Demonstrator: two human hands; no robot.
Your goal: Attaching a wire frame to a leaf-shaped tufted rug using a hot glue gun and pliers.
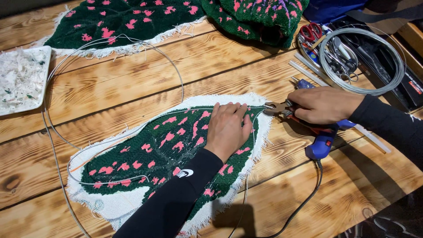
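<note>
While pressing flat on the leaf-shaped tufted piece [167, 150], palm down, fingers [229, 110] spread narrowly and touching the green-and-pink pile near its pointed tip: left hand [227, 130], holding nothing; gripping the pliers [277, 108] at the handles, fingers curled tight around them: right hand [324, 105]; pointing left with the nose touching the thin wire [132, 132] just at the tip of the tufted piece; running along the outline of the leaf, then looping away in a wide arc over the wooden tabletop [132, 75] toward the far left; lying in the middle of the tabletop, white backing cloth fraying around its edge, dark green with pink flecks on top.

Lying partly under the right hand, body blue, black cord trailing toward the near edge: glue gun [321, 141]; resting beside it, pale glue sticks [308, 72]; sitting at the far right, a coil of wire [361, 61] over a clutter of tools, red-handled scissors [312, 31] among them; spreading across the far edge, more tufted pieces [119, 20] in the same colours; sitting at the left edge, a white tray [22, 79] full of pale yarn scraps.
</note>
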